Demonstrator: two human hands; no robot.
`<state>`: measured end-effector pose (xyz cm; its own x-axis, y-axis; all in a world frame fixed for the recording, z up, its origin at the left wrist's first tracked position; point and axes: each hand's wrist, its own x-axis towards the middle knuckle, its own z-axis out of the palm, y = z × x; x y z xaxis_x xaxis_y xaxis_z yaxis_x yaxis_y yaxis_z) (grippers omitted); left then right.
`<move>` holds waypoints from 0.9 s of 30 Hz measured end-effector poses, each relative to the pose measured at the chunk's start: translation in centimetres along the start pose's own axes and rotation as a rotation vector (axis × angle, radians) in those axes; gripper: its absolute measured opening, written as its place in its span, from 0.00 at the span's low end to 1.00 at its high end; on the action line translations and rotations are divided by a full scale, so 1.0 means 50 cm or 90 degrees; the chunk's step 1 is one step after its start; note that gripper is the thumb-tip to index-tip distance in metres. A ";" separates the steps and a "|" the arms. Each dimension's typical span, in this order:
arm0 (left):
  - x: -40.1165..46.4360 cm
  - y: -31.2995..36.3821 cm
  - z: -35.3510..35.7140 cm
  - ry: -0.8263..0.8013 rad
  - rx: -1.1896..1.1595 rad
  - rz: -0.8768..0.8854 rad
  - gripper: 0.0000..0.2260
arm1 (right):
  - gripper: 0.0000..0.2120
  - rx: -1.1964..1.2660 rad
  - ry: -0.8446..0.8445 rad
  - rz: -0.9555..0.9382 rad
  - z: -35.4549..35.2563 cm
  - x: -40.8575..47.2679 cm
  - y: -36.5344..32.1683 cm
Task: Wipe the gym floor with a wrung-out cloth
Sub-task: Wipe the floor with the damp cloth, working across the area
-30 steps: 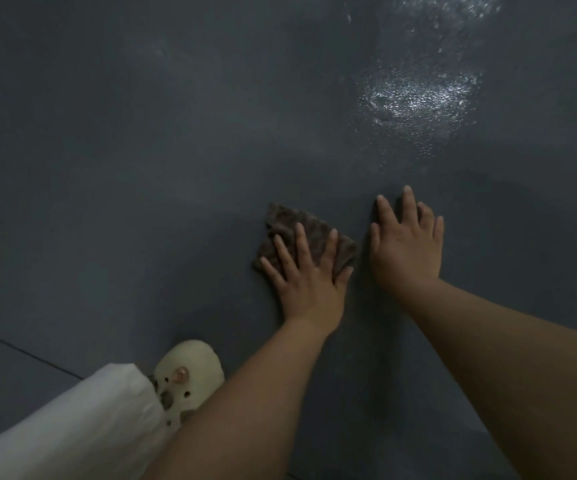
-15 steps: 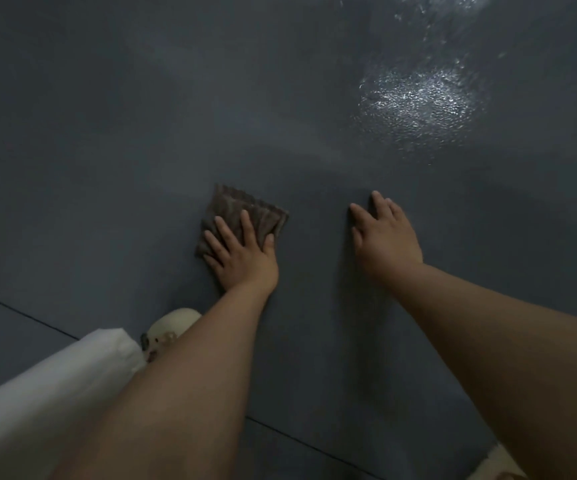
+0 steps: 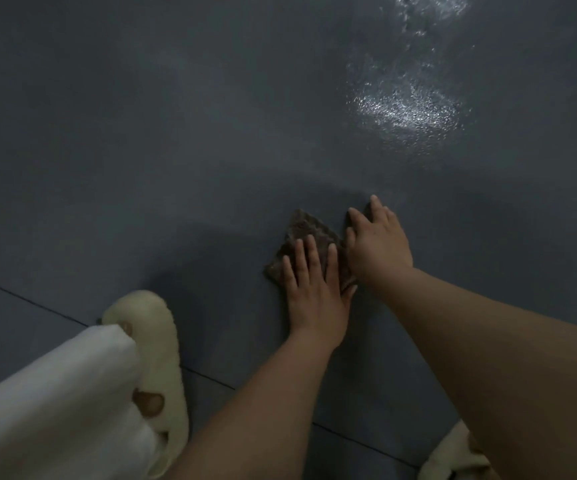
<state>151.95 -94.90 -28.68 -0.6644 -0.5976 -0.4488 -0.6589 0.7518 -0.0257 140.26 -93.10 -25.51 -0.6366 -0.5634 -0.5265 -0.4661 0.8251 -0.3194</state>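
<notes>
Two cream slippers (image 3: 155,372) nearest, at 7 & 5 o'clock. L hand (image 3: 311,292), fingers straight, presses brown cloth (image 3: 301,233) on grey floor (image 3: 141,133) at centre. R hand (image 3: 379,244) flat just beside, at 1 o'clock. Wet sheen (image 3: 404,109) farther.

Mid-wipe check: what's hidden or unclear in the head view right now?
- cloth: near part hidden under left hand; right edge behind right hand.
- Right slipper: cut off by the bottom edge and right forearm.
- Floor wetness: glare and dim light obscure wiped areas.
</notes>
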 end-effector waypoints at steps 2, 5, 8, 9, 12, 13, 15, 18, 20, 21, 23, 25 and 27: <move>0.016 -0.018 0.002 -0.028 -0.006 0.056 0.30 | 0.22 -0.007 -0.012 -0.009 0.005 -0.007 -0.004; 0.043 -0.033 -0.023 -0.055 0.017 0.066 0.32 | 0.23 -0.015 -0.030 0.001 0.015 -0.013 -0.010; 0.093 -0.071 -0.039 -0.035 -0.019 0.029 0.31 | 0.24 -0.039 -0.023 0.008 0.027 -0.008 -0.026; 0.112 -0.091 -0.048 -0.028 -0.034 0.006 0.31 | 0.24 -0.035 -0.023 0.017 0.030 -0.007 -0.030; 0.162 -0.183 -0.064 -0.005 -0.058 -0.100 0.31 | 0.25 -0.023 -0.024 0.041 0.039 -0.006 -0.041; 0.170 -0.220 -0.066 0.000 -0.072 -0.144 0.31 | 0.25 -0.022 -0.021 0.045 0.042 -0.008 -0.042; 0.168 -0.294 -0.058 0.010 -0.104 -0.241 0.31 | 0.26 -0.024 -0.013 0.045 0.047 -0.010 -0.042; 0.131 -0.350 -0.039 0.029 -0.176 -0.388 0.30 | 0.26 -0.033 -0.005 0.049 0.054 -0.014 -0.041; 0.102 -0.333 -0.025 0.041 -0.211 -0.439 0.29 | 0.26 -0.040 -0.003 0.050 0.059 -0.015 -0.045; 0.088 -0.312 -0.019 0.043 -0.223 -0.448 0.29 | 0.26 -0.043 -0.003 0.048 0.060 -0.016 -0.047; 0.061 -0.256 -0.008 0.044 -0.226 -0.414 0.30 | 0.26 -0.049 -0.002 0.046 0.064 -0.015 -0.050; 0.035 -0.195 0.003 0.055 -0.201 -0.304 0.30 | 0.26 -0.053 0.000 0.051 0.067 -0.015 -0.053; 0.019 -0.154 0.007 0.048 -0.135 -0.180 0.29 | 0.27 -0.057 0.003 0.054 0.071 -0.015 -0.056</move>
<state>156.52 -101.16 -29.22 -0.4646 -0.7983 -0.3832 -0.8736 0.4840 0.0508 144.22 -94.83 -27.03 -0.6791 -0.4915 -0.5452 -0.4632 0.8631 -0.2012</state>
